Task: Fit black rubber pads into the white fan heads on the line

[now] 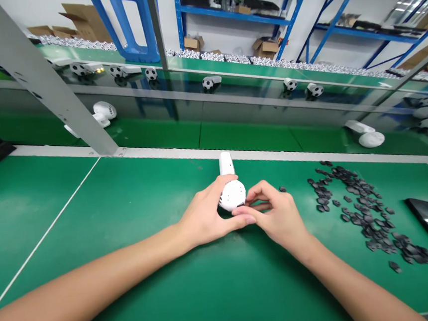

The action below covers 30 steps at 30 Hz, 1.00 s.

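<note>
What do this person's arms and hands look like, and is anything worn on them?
The left hand and right hand are bare, with no gloves, rings or wristbands. The left forearm and right forearm show no sleeves or watch.

We see two bare forearms (78,277) (351,278), long and slim, running in from the lower left and lower right corners of the frame. Their skin looks smooth, with faint creases at the wrists. Toward the middle of the frame they end in the left hand (207,216) and the right hand (275,215), both bare as well, with slender fingers. The one fingernail (249,220) we can see clearly is short, neatly trimmed and glossy.
</note>
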Each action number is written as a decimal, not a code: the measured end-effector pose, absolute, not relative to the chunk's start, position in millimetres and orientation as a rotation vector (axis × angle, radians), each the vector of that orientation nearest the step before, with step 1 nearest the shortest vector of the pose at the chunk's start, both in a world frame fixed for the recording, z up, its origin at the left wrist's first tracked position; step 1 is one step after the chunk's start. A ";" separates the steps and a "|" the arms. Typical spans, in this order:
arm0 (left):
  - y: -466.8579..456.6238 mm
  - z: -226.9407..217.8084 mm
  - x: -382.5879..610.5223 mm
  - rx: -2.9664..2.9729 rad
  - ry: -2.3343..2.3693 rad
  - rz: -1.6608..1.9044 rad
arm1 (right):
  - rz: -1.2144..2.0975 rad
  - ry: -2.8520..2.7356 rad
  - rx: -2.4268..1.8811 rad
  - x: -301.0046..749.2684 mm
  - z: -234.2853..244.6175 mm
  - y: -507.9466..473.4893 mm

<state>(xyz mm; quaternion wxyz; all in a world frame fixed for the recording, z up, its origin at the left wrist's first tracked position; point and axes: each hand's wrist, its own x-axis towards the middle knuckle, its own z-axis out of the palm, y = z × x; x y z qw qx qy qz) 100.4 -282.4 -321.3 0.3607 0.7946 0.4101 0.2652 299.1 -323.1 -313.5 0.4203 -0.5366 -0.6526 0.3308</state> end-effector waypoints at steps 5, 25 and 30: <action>-280.9 -322.5 98.8 2.075 0.985 0.747 | 0.948 -1.671 -1.374 298.5 -313.0 -322.2; -268.4 -320.8 86.9 1.787 0.861 1.014 | 0.535 -2.079 -2.240 413.6 -304.1 -284.9; -272.1 -322.2 87.7 1.914 0.951 0.917 | 0.454 -2.129 -2.239 409.8 -303.5 -286.4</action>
